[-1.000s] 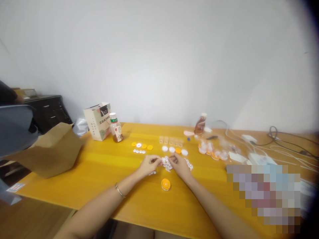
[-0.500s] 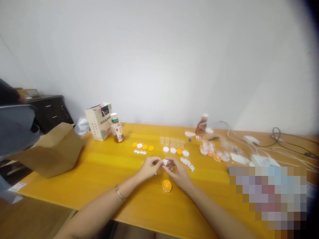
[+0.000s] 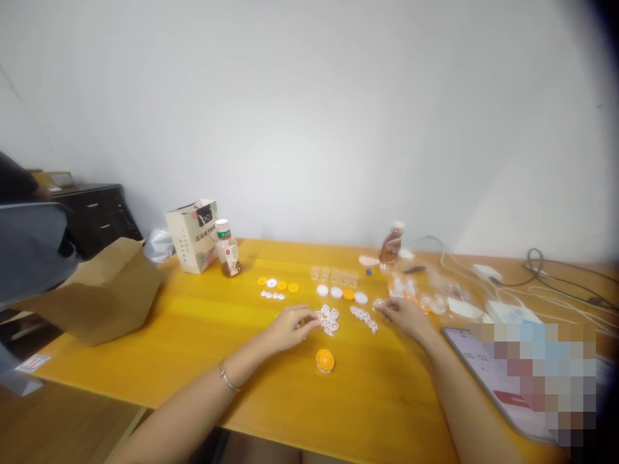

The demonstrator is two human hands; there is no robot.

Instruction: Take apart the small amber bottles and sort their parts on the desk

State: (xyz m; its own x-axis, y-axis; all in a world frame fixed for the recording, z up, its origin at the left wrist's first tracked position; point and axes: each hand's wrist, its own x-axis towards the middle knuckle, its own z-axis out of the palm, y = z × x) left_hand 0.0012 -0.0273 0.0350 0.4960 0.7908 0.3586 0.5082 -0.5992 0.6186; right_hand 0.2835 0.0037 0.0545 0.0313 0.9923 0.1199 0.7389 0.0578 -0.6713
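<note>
My left hand [image 3: 293,327] is closed, thumb and forefinger together at the left edge of a group of white lacy plastic pieces [image 3: 329,327]. Whatever lies between those fingertips is too small to make out. To the right, my right hand [image 3: 401,314] pinches a small white plastic piece [image 3: 378,303] just above the table. Below it and to the left is a row of similar white pieces [image 3: 362,317]. An orange and white round part [image 3: 325,361] rests in front of the hands, nearer to me.
Round white and yellow discs [image 3: 322,291] and clear cups [image 3: 336,276] stand in rows behind. A bottle [image 3: 227,251] and paper bag [image 3: 189,241] are at left, a brown bottle [image 3: 391,243], cables and a tablet [image 3: 488,380] at right. Part of another person shows at far left.
My right hand has moved right, away from my left hand, and now pinches a small white piece. The white lacy pieces between the hands have come into view. The left hand has barely moved.
</note>
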